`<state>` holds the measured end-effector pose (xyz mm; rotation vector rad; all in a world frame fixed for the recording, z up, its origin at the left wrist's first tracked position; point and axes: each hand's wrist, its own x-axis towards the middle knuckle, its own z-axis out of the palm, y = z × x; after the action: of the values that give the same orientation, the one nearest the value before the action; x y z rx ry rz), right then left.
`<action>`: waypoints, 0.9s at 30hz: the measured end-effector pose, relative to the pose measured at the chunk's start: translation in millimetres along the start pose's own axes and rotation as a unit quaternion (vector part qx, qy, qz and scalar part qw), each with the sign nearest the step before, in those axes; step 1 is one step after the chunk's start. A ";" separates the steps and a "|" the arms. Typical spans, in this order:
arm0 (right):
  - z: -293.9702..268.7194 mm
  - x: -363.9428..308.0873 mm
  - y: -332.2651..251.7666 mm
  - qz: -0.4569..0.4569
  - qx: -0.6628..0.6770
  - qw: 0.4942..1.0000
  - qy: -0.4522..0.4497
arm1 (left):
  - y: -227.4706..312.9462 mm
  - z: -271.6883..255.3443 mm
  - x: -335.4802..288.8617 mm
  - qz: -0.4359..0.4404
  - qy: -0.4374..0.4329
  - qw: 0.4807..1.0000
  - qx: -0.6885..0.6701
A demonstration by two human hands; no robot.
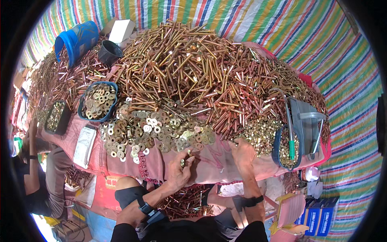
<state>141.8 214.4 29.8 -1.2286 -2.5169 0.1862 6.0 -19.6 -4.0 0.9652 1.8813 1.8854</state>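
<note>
My left hand [179,169] is closed in front of the loose washers [155,129]. Small brass-coloured metal fasteners [182,162] poke out between its fingers, and their full shape is hidden by the hand. Over the cloth to the right, my right hand [244,152] has its fingers bent together, the tips at the near left edge of a heap of small nuts [262,131]. Whatever those fingertips hold is too small to make out. Behind both hands rises a large mound of long brass-coloured bolts [181,64].
A blue-rimmed tub of washers [97,101] stands left, a tub of nuts [288,147] right beside a grey plastic scoop-like container [306,125]. A blue bucket [76,42] lies at the back left. Another person's arm [32,161] shows at far left. Pink cloth [205,167] covers the table.
</note>
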 end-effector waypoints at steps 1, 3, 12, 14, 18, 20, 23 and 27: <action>1.1 2.3 -1.8 -0.022 0.000 1.000 0.012 | 0.8 0.6 0.6 0.011 0.007 1.000 -0.012; 3.2 9.4 -4.9 -0.077 0.005 0.996 0.045 | -0.4 2.1 6.7 0.017 0.009 1.000 0.004; -7.7 16.7 -5.5 -0.006 0.014 0.999 -0.032 | -3.9 4.4 8.2 0.036 -0.005 0.999 -0.015; -6.5 16.8 -6.3 -0.009 0.019 0.999 -0.024 | -3.5 4.8 8.0 0.032 -0.006 0.999 -0.021; -3.0 17.6 -7.7 0.012 0.009 0.999 -0.036 | -3.2 3.5 8.4 0.037 -0.011 0.999 -0.016; -2.7 17.1 -8.0 0.013 0.039 0.997 -0.059 | -4.4 3.7 8.8 0.053 -0.009 0.998 -0.012; -3.5 14.5 -8.0 -0.021 0.031 0.997 -0.073 | -6.8 4.2 8.5 0.055 -0.002 0.998 -0.012; -4.4 10.5 -5.4 -0.079 -0.005 0.994 -0.081 | -6.9 3.3 7.0 0.023 -0.010 1.000 -0.009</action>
<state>133.4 219.2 37.9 -1.0487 -2.7439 0.2440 1.4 -11.9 -9.3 1.0251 1.8428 1.9079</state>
